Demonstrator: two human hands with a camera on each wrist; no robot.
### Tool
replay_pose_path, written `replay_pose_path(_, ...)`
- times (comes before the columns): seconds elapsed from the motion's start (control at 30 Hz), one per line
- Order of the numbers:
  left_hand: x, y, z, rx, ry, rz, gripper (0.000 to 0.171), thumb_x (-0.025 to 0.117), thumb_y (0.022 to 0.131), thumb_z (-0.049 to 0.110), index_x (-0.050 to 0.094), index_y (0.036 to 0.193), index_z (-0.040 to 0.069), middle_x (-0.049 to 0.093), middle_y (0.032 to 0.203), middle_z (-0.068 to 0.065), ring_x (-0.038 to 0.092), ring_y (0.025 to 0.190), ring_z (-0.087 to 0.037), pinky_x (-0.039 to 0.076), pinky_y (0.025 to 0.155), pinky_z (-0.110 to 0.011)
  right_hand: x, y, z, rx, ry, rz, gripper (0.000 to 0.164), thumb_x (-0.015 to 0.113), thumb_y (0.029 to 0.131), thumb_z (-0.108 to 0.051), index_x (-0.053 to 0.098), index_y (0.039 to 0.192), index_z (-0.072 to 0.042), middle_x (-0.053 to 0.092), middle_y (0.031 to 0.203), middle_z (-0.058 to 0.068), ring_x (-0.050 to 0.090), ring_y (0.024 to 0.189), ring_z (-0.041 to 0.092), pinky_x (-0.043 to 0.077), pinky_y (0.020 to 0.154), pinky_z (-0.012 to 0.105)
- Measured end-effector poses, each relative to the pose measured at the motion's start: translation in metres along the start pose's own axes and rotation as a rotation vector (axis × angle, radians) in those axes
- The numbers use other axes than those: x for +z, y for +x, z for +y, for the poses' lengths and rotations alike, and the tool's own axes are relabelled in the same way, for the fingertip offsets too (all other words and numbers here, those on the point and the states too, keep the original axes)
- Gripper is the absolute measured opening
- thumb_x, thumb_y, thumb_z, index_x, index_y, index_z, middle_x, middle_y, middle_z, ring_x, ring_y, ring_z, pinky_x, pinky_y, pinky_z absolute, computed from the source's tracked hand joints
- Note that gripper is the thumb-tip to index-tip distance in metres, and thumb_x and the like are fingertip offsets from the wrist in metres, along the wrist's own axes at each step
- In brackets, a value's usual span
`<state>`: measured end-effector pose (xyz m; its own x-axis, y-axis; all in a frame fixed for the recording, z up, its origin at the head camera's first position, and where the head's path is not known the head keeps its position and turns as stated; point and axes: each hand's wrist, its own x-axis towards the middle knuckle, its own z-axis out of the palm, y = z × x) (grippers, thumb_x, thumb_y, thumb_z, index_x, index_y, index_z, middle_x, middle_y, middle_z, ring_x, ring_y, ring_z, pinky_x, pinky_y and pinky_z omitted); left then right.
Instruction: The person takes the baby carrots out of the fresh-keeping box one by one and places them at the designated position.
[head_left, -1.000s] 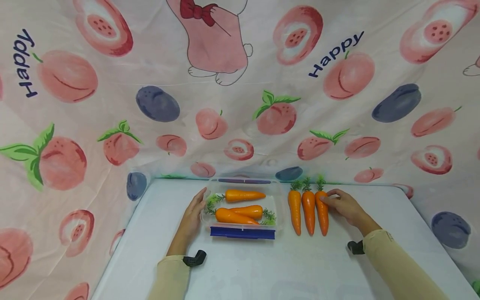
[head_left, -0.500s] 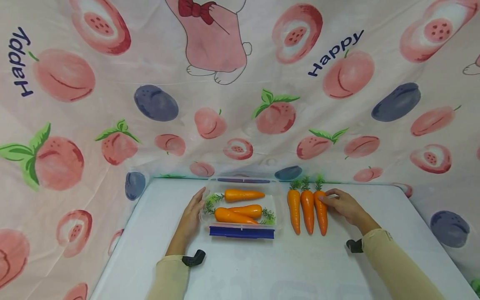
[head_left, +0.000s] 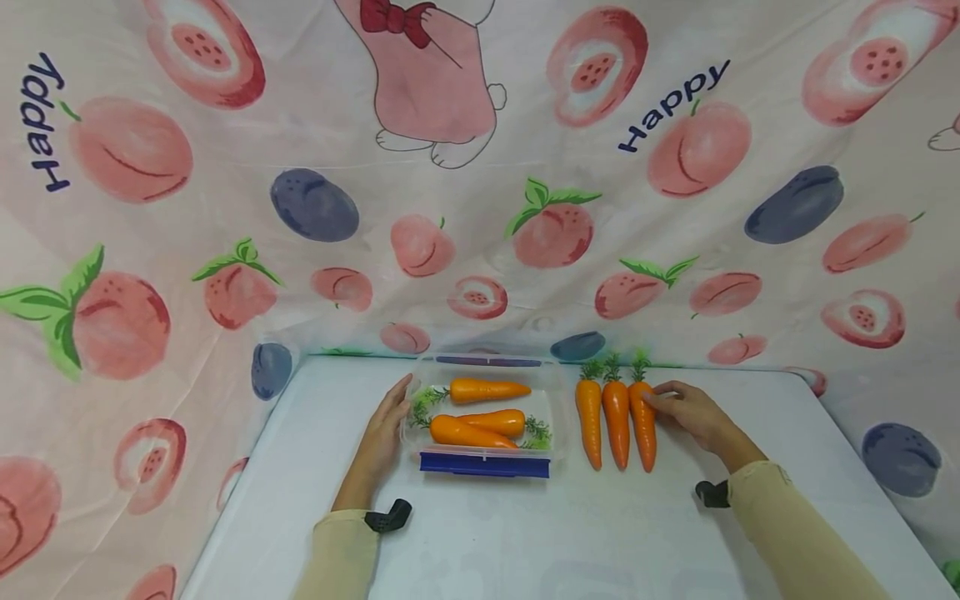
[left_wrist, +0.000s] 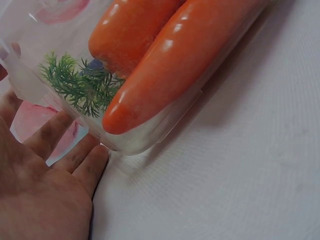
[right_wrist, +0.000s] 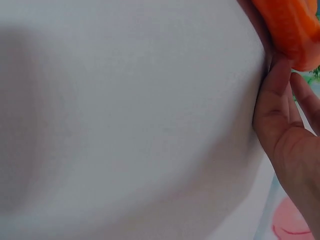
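Note:
A clear plastic box [head_left: 557, 417] with blue side latches holds three glossy toy carrots [head_left: 487, 390] with feathery green tops. Against the box's left end rests my left hand [head_left: 382, 433], its fingers extended along the wall; the left wrist view shows those fingers [left_wrist: 85, 160] right at the corner. Three more carrots lie in a row to the right of the box, green tops away from me. At the upper end of the rightmost carrot [head_left: 645, 433], my right hand [head_left: 693, 417] touches it with its fingertips. In the right wrist view, fingers [right_wrist: 272, 95] meet the carrot's thick end.
The left carrot [head_left: 590, 425] and middle carrot [head_left: 617, 425] of the row lie close beside the touched one. A white table [head_left: 525, 542] carries everything. Behind it hangs a fruit-print cloth [head_left: 480, 208]. Black wrist devices sit on both sleeves.

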<state>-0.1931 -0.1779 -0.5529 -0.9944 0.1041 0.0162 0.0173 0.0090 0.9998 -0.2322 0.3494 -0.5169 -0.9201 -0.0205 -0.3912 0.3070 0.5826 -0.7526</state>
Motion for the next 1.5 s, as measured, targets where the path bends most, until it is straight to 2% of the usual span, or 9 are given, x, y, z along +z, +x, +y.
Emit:
replay_pose_path(0.13, 0.002, 0.002, -0.001, 0.013, -0.005, -0.01, 0.049, 0.04, 0.11, 0.03, 0.036, 0.159, 0.025, 0.022, 0.17, -0.008, 0.011, 0.16, -0.03, 0.002, 0.127, -0.061, -0.004, -0.001, 0.004, -0.008, 0.026, -0.002, 0.086, 0.062, 0.094, -0.062, 0.042, 0.146, 0.004, 0.052, 0.145, 0.028, 0.058, 0.125, 0.036, 0.044, 0.114, 0.055)
replay_pose_path(0.3, 0.003, 0.002, 0.0, 0.015, 0.009, -0.012, 0.049, 0.039, 0.111, 0.031, 0.036, 0.159, 0.025, 0.022, 0.17, -0.007, 0.012, 0.16, -0.029, 0.004, 0.128, -0.058, -0.008, -0.002, 0.004, -0.008, 0.095, -0.018, 0.083, 0.063, 0.095, -0.058, 0.042, 0.146, 0.004, 0.052, 0.142, 0.026, 0.063, 0.113, 0.025, 0.056, 0.103, 0.039)
replay_pose_path(0.37, 0.003, 0.002, 0.001, 0.016, 0.007, -0.01, 0.049, 0.038, 0.111, 0.031, 0.036, 0.159, 0.024, 0.022, 0.17, -0.008, 0.013, 0.16, -0.029, 0.004, 0.128, -0.059, -0.009, -0.003, 0.002, -0.005, 0.099, -0.026, 0.082, 0.063, 0.096, -0.057, 0.041, 0.146, 0.004, 0.053, 0.141, 0.025, 0.064, 0.111, 0.024, 0.057, 0.1, 0.037)
replay_pose_path(0.63, 0.005, 0.001, 0.002, 0.012, -0.041, -0.002, 0.05, 0.04, 0.11, 0.028, 0.036, 0.159, 0.022, 0.022, 0.17, -0.009, 0.012, 0.159, -0.028, 0.004, 0.129, -0.057, -0.017, -0.009, -0.012, -0.022, 0.017, -0.003, 0.086, 0.059, 0.096, -0.062, 0.038, 0.15, 0.002, 0.05, 0.148, 0.028, 0.055, 0.13, 0.041, 0.046, 0.112, 0.054)
replay_pose_path(0.87, 0.006, 0.001, 0.003, 0.006, -0.062, 0.006, 0.05, 0.041, 0.11, 0.027, 0.037, 0.159, 0.021, 0.022, 0.17, -0.01, 0.012, 0.159, -0.029, 0.004, 0.129, -0.056, -0.022, -0.007, -0.029, -0.035, -0.009, 0.034, 0.083, 0.06, 0.096, -0.059, 0.041, 0.149, 0.002, 0.049, 0.146, 0.028, 0.058, 0.126, 0.042, 0.052, 0.106, 0.051)
replay_pose_path(1.33, 0.003, 0.0, 0.004, -0.01, -0.008, 0.011, 0.05, 0.04, 0.11, 0.032, 0.035, 0.16, 0.023, 0.022, 0.17, -0.007, 0.012, 0.16, -0.028, 0.004, 0.129, -0.056, -0.011, -0.013, -0.073, -0.128, -0.022, -0.026, 0.072, 0.064, 0.096, -0.054, 0.048, 0.141, 0.0, 0.056, 0.139, 0.025, 0.057, 0.126, 0.04, 0.049, 0.109, 0.054)
replay_pose_path(1.5, 0.001, -0.001, 0.003, -0.026, 0.0, 0.015, 0.051, 0.04, 0.11, 0.032, 0.035, 0.16, 0.023, 0.022, 0.171, -0.006, 0.012, 0.16, -0.027, 0.004, 0.129, -0.056, -0.003, -0.013, -0.087, -0.12, -0.04, -0.042, 0.083, 0.067, 0.09, -0.063, 0.048, 0.143, -0.001, 0.056, 0.14, 0.025, 0.059, 0.126, 0.04, 0.046, 0.112, 0.057)
